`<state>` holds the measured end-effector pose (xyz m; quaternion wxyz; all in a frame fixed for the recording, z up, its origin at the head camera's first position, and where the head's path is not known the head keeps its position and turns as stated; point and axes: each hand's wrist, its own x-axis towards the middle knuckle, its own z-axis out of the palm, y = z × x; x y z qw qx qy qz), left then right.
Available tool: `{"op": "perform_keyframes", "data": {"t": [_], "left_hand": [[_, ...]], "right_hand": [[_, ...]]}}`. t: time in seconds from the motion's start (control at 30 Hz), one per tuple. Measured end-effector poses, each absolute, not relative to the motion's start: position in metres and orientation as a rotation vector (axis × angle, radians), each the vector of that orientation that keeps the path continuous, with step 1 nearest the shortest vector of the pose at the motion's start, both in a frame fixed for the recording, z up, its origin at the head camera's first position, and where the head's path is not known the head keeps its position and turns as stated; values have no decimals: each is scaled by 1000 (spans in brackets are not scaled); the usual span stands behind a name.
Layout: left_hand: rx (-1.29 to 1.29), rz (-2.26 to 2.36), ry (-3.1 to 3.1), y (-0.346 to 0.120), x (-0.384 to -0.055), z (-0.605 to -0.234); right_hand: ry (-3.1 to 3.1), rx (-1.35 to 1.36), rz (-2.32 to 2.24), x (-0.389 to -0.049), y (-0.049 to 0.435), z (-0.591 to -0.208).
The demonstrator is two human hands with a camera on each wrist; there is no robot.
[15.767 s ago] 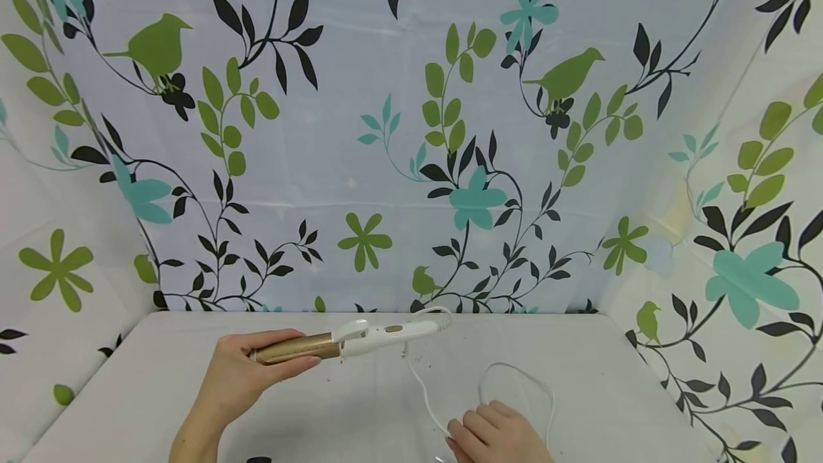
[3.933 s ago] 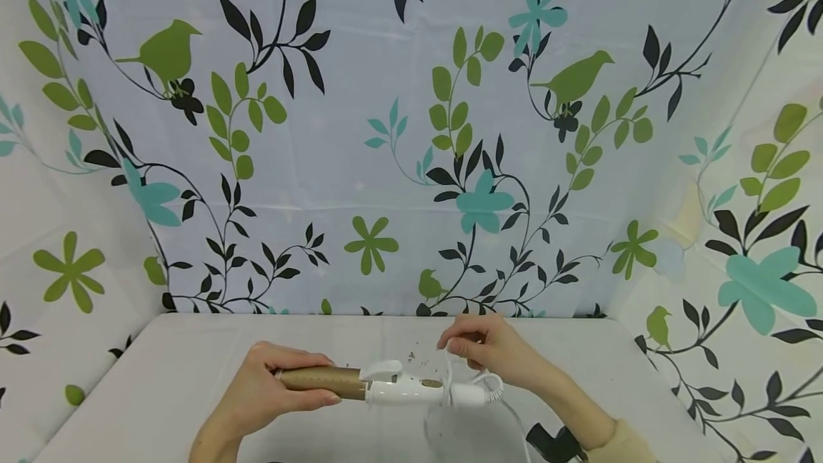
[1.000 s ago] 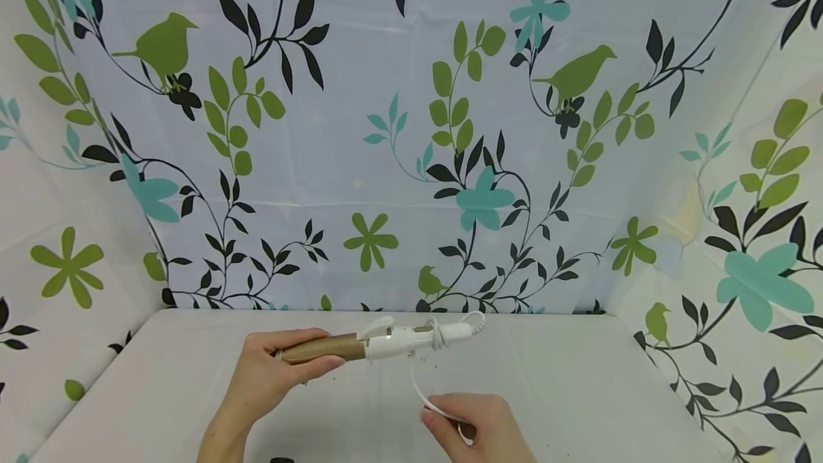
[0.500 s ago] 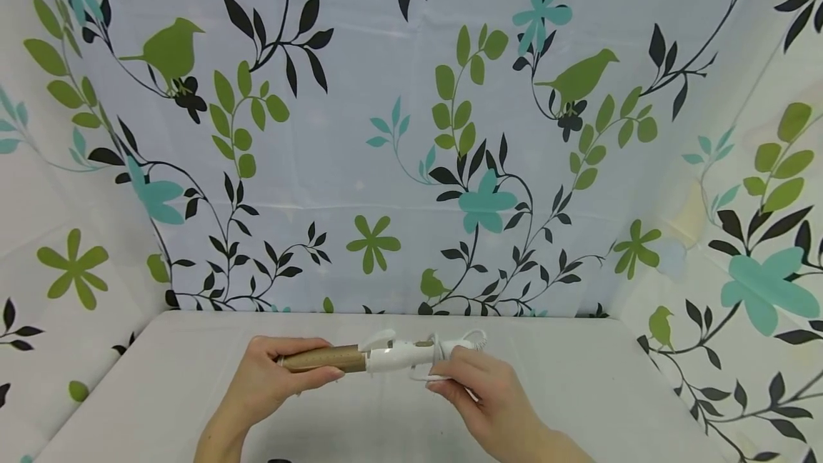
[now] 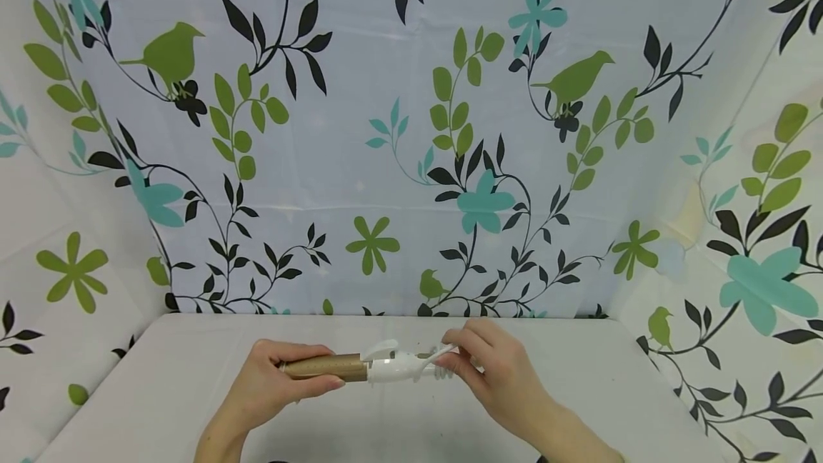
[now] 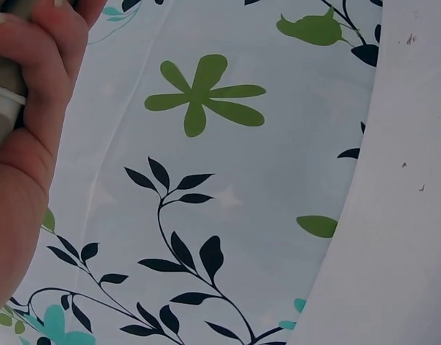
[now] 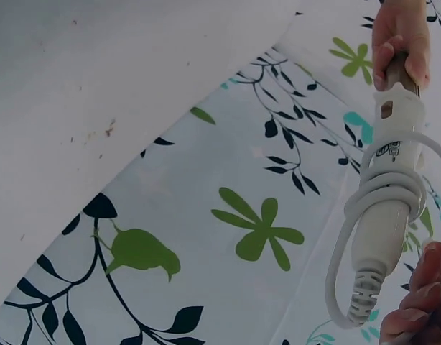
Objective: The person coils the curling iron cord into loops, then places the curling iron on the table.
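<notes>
A curling iron with a gold barrel (image 5: 337, 367) and white handle (image 5: 388, 369) lies level above the table. My left hand (image 5: 266, 384) grips the barrel near its tip, thumb below and fingers above. White cord (image 7: 386, 192) loops several times around the handle, as the right wrist view shows. With thumb and fingers, my right hand (image 5: 498, 377) pinches a free stretch of the cord at the handle's upper side, covering the handle's end in the head view. The left wrist view catches only part of my left hand (image 6: 34, 154) at its edge.
Beneath the hands is a white table (image 5: 161, 391), with small dark crumbs (image 7: 109, 129) scattered on it. A curtain (image 5: 360, 91) printed with leaves and birds stands behind and at both sides. A dark object (image 5: 278, 461) is cut off at the bottom edge.
Long ago the cord hung loose; now turns of it circle the handle. Over the last second my right hand rose from below the handle to its upper side, bringing the cord. My left hand stays put.
</notes>
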<state>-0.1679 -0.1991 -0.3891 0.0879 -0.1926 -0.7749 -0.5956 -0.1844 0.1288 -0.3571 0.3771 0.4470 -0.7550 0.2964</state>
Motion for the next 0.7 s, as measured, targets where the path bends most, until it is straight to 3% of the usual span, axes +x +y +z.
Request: {"op": "perform_keyframes", "data": {"t": [0.37,0.7], "left_hand": [[-810,-1752,-2205,-204,-169,-391],[-952,-1808,-2094,-202,-169,-393]], "right_hand": [[-2032,1217,1018,-199,145,-343],[-2526,1262,1446,-215,155,-344]]}}
